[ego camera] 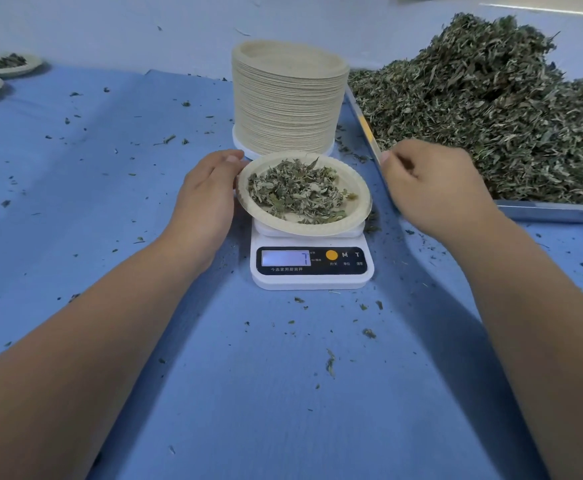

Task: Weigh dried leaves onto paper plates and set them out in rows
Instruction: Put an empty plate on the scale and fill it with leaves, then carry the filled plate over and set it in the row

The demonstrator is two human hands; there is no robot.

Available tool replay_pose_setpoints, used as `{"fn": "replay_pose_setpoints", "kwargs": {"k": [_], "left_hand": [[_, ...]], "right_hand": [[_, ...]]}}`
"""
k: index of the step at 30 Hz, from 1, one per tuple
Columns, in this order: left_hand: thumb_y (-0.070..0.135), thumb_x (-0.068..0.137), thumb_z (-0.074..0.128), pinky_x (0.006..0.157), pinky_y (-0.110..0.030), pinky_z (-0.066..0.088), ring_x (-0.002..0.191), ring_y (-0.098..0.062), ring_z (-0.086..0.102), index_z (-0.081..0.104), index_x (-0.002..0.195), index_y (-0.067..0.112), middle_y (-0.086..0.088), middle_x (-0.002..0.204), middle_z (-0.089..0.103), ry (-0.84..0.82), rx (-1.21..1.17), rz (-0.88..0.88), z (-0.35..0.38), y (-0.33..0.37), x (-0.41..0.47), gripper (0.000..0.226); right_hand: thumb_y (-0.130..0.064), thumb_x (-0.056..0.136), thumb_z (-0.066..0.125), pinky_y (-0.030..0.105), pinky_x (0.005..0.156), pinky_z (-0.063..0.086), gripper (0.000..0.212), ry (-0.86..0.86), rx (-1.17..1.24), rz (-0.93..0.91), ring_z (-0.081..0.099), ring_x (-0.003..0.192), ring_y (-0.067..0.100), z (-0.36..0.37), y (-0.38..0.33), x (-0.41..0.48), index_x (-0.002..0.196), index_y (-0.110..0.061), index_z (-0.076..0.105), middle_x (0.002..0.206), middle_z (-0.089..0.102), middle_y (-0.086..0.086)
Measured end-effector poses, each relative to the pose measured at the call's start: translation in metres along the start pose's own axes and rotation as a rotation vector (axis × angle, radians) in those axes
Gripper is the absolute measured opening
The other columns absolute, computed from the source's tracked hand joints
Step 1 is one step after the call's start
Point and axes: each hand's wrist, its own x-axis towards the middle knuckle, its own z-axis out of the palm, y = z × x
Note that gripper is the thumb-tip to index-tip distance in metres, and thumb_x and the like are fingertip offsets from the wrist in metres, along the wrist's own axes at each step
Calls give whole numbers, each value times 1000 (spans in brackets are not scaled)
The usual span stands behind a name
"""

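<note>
On the blue-covered bench (127, 209), centre, near edge:

Item 1. Kitchen scale (312, 271), white, display (285, 258) lit. The reading looks like a single 7, but glare hides the rest.

Item 2. Paper plate (304, 229) on the scale's platform, sitting tilted. It carries a loose portion of dried leaves (297, 194), spread across the well.

Item 3. Left hand (207, 199), at the plate's left rim. The thumb lies along the edge and the fingers are tucked beneath, gripping the plate.

Item 4. Right hand (435, 188), over the near corner of the tray (553, 211), apart from the plate. Its fingers are curled inward; whether they pinch any leaf cannot be told.

Item 5. Leaf heap (491, 109), bulk stock, filling the tray to the right.

Item 6. Stack of empty plates (288, 105), tall, just behind the scale.

Item 7. Two filled plates (30, 65), far left, side by side, partly out of view.

Item 8. Leaf crumbs scattered over the bench.

Step in hand, as judged: the weighing of this portion is at its close, with the plate taken by the rim for removal.

Next move calls for: lifting the plate level so nothing slides off the low side, carrying it left to sit beside the filled plates, then drawing a fresh plate from the stack.
</note>
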Motion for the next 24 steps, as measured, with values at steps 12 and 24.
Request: {"fn": "replay_pose_setpoints", "kwargs": {"k": [12, 24], "left_hand": [[36, 99, 51, 110, -48, 49, 111, -13, 69, 70, 105, 27, 8, 114, 74, 15, -201, -206, 13, 8, -9, 22], [11, 99, 48, 79, -59, 63, 81, -28, 78, 74, 109, 16, -12, 106, 76, 512, -411, -262, -138, 24, -16, 28]], "right_hand": [[-60, 102, 32, 61, 121, -8, 38, -210, 124, 27, 63, 102, 17, 6, -40, -34, 117, -32, 53, 87, 71, -10], [-74, 86, 44, 49, 110, 34, 45, -450, 223, -391, 48, 84, 7, 30, -179, -51, 118, -43, 52, 87, 53, -22]]}}
